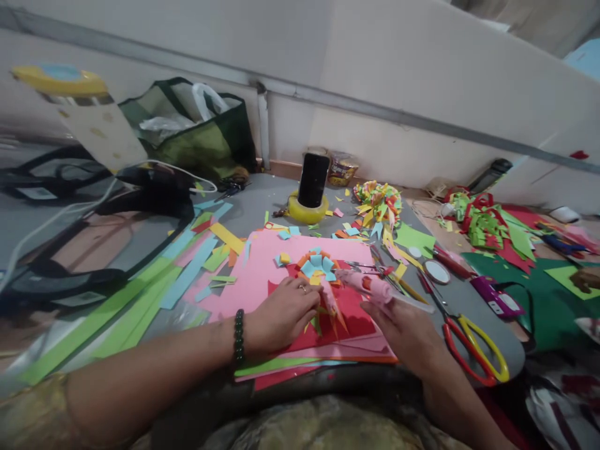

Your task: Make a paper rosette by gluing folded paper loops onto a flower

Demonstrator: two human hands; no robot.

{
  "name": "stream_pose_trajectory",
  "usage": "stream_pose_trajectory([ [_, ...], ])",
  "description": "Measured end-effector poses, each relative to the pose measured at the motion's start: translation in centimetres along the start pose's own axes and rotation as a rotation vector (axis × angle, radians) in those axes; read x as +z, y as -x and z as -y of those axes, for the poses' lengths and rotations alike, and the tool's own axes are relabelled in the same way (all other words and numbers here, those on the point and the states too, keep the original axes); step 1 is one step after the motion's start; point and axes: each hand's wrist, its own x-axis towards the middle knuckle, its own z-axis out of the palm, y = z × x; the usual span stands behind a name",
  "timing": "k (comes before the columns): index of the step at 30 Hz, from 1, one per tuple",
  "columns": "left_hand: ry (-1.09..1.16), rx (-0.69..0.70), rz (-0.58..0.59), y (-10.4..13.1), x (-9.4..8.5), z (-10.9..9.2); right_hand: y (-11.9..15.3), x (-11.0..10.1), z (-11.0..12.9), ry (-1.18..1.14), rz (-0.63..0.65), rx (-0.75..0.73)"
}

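Over a stack of coloured sheets, my left hand (282,312) has its fingers bent around a folded paper craft (319,265) of blue, orange and yellow pieces. Striped paper strips (332,306) hang from the craft beside my fingertips. My right hand (410,325) is wrapped round a pink glue gun (370,285), whose tip points left towards the craft. A red sheet (351,312) lies beneath both hands, on top of a pink sheet (262,256).
A phone (313,180) stands in a yellow tape roll (304,210). Scissors (469,350) lie at the right, near a small round mirror (437,272). Green strips (112,312) spread left. A bag (201,137) and bottle (94,119) stand behind. Another person's hand (585,279) is far right.
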Motion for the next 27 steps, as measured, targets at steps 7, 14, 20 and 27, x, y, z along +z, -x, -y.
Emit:
stream_pose_trajectory([
  [7,0.014,-0.026,-0.002,-0.2,-0.1,-0.4,-1.2,1.7,-0.1,0.143,0.083,-0.15],
  [14,0.019,-0.064,0.029,-0.3,-0.2,-0.8,-0.4,1.6,-0.3,0.243,0.087,-0.124],
  [20,0.025,-0.059,-0.003,-0.3,0.0,-0.7,-0.9,1.5,0.0,0.282,0.112,-0.117],
  [27,0.001,-0.102,0.041,-0.4,0.0,-1.0,-0.8,0.9,0.3,0.341,0.161,-0.101],
])
